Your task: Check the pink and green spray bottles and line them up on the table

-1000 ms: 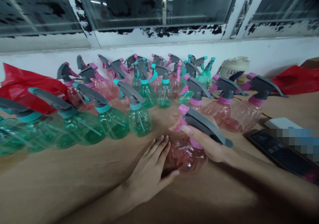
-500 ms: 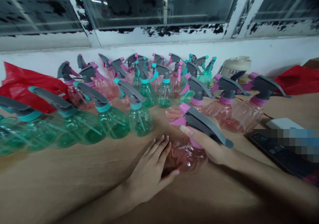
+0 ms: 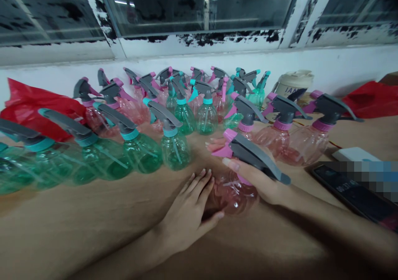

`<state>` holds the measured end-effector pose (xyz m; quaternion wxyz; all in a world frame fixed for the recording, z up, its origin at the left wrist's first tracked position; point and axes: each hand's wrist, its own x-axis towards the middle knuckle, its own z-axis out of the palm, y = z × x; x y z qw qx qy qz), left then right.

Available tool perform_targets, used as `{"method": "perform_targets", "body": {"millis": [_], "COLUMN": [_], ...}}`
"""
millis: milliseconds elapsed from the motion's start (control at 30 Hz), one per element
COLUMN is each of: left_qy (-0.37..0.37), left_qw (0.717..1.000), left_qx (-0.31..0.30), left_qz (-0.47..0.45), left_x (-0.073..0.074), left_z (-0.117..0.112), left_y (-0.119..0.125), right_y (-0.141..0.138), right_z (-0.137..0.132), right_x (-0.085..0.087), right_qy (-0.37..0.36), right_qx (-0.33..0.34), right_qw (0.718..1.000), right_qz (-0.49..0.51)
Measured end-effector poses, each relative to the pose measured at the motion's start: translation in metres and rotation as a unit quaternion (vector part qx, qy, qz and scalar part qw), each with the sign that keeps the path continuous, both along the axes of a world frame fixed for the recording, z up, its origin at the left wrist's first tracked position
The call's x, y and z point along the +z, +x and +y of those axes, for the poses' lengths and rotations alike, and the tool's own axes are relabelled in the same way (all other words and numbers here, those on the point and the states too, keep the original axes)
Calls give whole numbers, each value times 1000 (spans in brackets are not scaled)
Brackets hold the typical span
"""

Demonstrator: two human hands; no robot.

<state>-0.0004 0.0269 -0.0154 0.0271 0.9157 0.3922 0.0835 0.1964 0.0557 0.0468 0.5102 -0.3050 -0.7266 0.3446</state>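
A pink spray bottle (image 3: 234, 195) with a grey and pink trigger head stands in front of me. My right hand (image 3: 258, 176) is around its neck, the thumb on the near side and fingertips showing behind the nozzle. Flat on the table lies my left hand (image 3: 192, 209), its fingers stretched out beside the bottle's base; whether it touches the bottle I cannot tell. To the left a green spray bottle (image 3: 175, 149) ends a row of similar ones. Behind my right hand, another pink spray bottle (image 3: 281, 137) stands among its like.
Several pink and green spray bottles crowd the wooden table (image 3: 102, 226) towards the wall. Red plastic bags (image 3: 40, 110) lie at both sides. A white bucket (image 3: 294, 83) stands at the back right. A phone (image 3: 348, 193) and a white box (image 3: 356, 154) lie to the right.
Both hands and the pink spray bottle have stayed in nearly the same place. The view has shifted very slightly.
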Motion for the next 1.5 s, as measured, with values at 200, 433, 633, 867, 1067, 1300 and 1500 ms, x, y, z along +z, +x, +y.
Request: {"method": "perform_targets", "body": {"millis": [200, 433, 633, 867, 1067, 1300, 1500], "left_qy": [-3, 9, 1, 1, 1, -1, -2], "left_qw": [1000, 1000, 1000, 1000, 1000, 1000, 1000], "left_qx": [0, -3, 0, 3, 5, -1, -3], "left_qz": [10, 9, 9, 0, -7, 8, 13], "left_x": [0, -1, -2, -5, -2, 0, 1], "left_z": [0, 0, 1, 0, -1, -1, -1], "left_y": [0, 0, 0, -1, 0, 0, 1], "right_y": [0, 1, -1, 0, -1, 1, 1], "right_z": [0, 1, 1, 0, 0, 2, 2], "right_x": [0, 2, 2, -1, -1, -3, 0], "right_qy": [-12, 1, -30, -23, -18, -28, -36], "right_qx": [-8, -31, 12, -29, -28, -6, 9], "right_qw": [1000, 998, 999, 999, 999, 1000, 999], "right_qz": [-26, -47, -7, -15, -12, 4, -11]}}
